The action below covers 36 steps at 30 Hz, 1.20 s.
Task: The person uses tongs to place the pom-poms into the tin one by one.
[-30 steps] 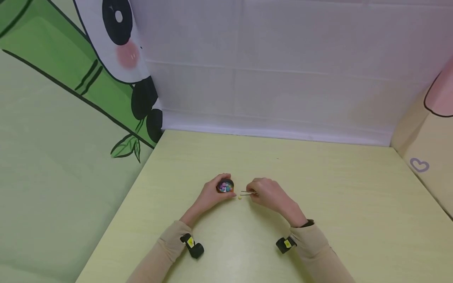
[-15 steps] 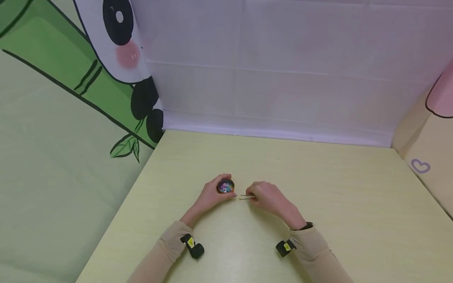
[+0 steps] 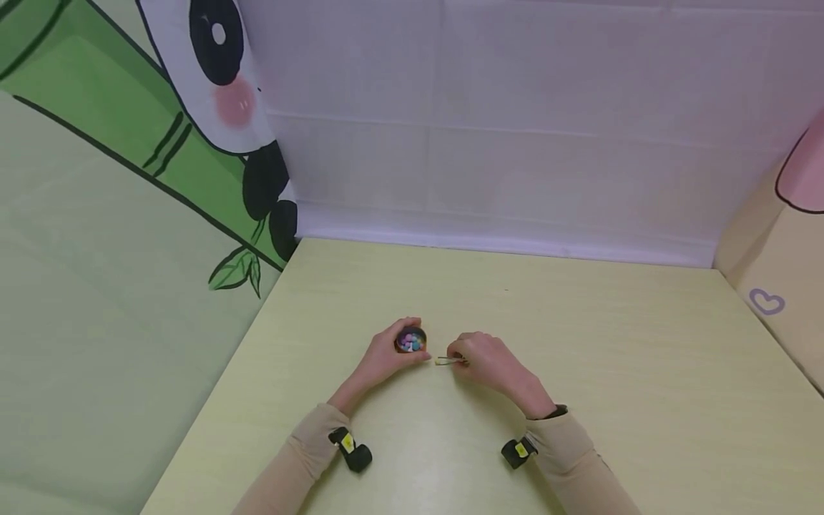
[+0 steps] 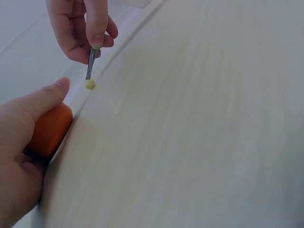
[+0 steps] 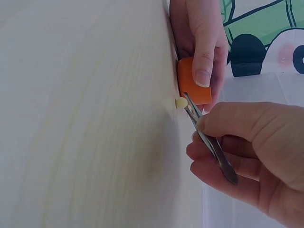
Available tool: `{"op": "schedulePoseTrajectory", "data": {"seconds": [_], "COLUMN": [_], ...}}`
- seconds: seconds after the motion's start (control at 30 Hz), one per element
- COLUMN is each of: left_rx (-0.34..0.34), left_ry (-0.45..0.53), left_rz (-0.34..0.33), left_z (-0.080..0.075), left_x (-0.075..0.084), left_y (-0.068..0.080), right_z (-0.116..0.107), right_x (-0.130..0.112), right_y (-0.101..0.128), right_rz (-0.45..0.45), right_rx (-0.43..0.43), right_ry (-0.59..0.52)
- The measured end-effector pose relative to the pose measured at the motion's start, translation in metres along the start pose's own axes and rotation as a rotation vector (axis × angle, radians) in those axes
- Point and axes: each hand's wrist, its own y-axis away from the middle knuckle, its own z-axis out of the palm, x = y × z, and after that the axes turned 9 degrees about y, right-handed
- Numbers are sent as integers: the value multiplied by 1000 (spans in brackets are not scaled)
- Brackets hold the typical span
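My left hand (image 3: 383, 353) curls round a small orange cup (image 4: 53, 129) with a dark inside, thumb on the near side. Pink, purple and blue beads (image 3: 410, 342) fill the cup in the head view. Just right of it, my right hand (image 3: 488, 360) pinches metal tweezers (image 5: 212, 145) between thumb and fingers, their tips pointing left. A pale yellow bead (image 5: 181, 102) lies at the tweezer tips, close over the table, a short way from the cup. In the left wrist view the yellow bead (image 4: 90, 84) sits right under the tips.
The pale wooden table (image 3: 579, 315) spreads around both hands. At its back rises a white cloth wall (image 3: 515, 143); a panda and bamboo print (image 3: 212, 157) covers the left side. Black wrist cameras (image 3: 350, 450) hang at both sleeves.
My right hand has lowered slightly toward me, bringing the tweezer tips from beside and above the yellow bead to it. The left hand and cup stay in place.
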Motion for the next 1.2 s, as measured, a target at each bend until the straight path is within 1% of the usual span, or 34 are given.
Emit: {"op": "schedulePoseTrajectory", "data": {"seconds": [0.17,0.47,0.77,1.2], "left_rx": [-1,5,14,37], "left_ry": [3,-6,-8,-2], "left_rz": [-1,1,-13,-8], "left_z": [0,3,7,16], "left_x": [0,1,2,4], "left_y": [-1,-3,-7,-15], "right_z": [-1,4,4,1], "right_x": [1,9,16,29], "right_y": [-2,-1,0,1], "right_rz": [-2,-35,-28,-59], "right_rx": [0,49,22,53], "right_ry": [14,37,30,54]}}
